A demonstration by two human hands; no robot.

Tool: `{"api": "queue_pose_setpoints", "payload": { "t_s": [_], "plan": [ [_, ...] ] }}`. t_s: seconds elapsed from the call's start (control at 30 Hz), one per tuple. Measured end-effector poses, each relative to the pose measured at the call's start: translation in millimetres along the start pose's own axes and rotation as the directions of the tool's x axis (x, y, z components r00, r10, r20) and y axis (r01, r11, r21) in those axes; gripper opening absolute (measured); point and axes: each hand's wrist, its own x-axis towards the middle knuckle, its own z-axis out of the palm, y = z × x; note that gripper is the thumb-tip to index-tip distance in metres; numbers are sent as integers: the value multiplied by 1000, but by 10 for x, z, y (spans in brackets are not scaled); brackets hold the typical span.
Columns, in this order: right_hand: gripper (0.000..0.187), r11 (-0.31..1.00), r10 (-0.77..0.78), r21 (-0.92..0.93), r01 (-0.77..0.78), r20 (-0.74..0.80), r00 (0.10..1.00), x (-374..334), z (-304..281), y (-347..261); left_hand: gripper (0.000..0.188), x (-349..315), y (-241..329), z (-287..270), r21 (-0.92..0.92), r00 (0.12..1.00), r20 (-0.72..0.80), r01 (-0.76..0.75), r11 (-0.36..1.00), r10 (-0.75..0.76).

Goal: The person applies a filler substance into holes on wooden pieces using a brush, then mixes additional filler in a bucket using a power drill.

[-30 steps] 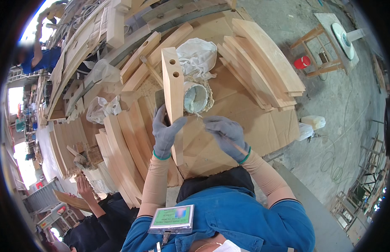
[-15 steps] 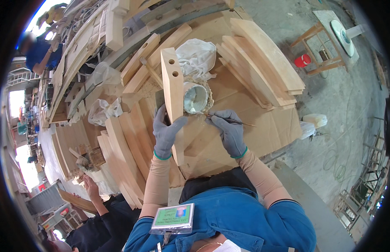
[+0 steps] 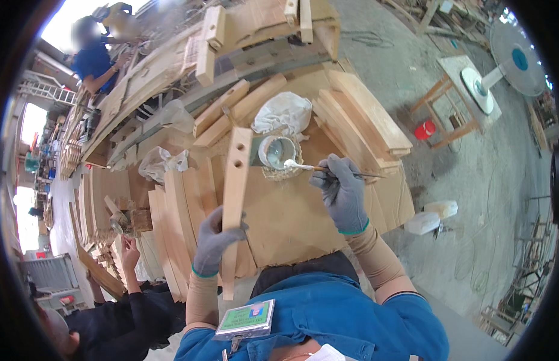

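Note:
My gloved left hand (image 3: 219,237) grips a pale wooden piece (image 3: 236,186) near its lower part. Two round holes show near the top end of this piece. Between the fingers of my gloved right hand (image 3: 341,191) is a thin brush (image 3: 315,168), its tip coated in white paste. That tip sits just right of a round tub (image 3: 276,152) with white stuff inside. The tub's outside looks crusted, and it stands on a cardboard-covered table (image 3: 297,222).
Curved wooden pieces (image 3: 366,114) lie stacked at the far right of the table, others (image 3: 178,216) at the left. A white cloth or bag (image 3: 283,113) lies behind the tub. A co-worker's hand (image 3: 130,253) is at lower left; a red bucket (image 3: 425,130) stands on the floor.
The brush has come up from the tub's edge with white paste on its tip. My left hand and the wooden piece have moved down toward me and slightly left.

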Motion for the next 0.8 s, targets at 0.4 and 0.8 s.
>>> {"api": "queue_pose_setpoints", "payload": {
  "t_s": [0.4,0.8],
  "plan": [
    [10,953,-225,-132,272,292,930,-392,686,-158,57,-550,-24,253,-86,988,128,-81,993,91],
    [15,913,-265,-192,360,392,881,-413,662,-205,60,-727,-9,301,-106,981,146,-116,988,131]
  ]
}}
